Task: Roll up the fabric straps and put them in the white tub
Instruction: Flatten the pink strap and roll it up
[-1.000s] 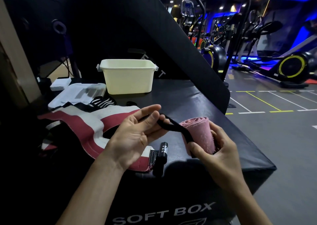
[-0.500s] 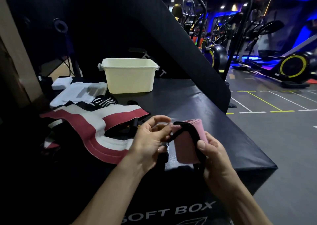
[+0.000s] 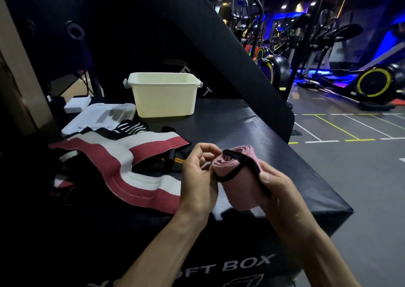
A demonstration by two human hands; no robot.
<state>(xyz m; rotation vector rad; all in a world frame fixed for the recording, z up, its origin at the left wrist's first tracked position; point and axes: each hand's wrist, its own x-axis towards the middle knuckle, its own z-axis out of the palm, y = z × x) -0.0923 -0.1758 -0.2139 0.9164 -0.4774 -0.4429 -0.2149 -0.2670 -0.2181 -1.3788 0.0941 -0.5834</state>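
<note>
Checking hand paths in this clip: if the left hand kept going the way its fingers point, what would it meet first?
The left hand has its fingers curled toward the rolled pink strap held by the right hand, so it would likely meet that roll's near end, with the black band looped over it. Depth is unclear.

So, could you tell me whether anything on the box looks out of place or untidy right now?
Only the unrolled straps: the red-and-white strap sprawls in a curve beside the black-and-white one, outside the white tub. The pink roll, held by the left hand and right hand, looks neat.
</note>
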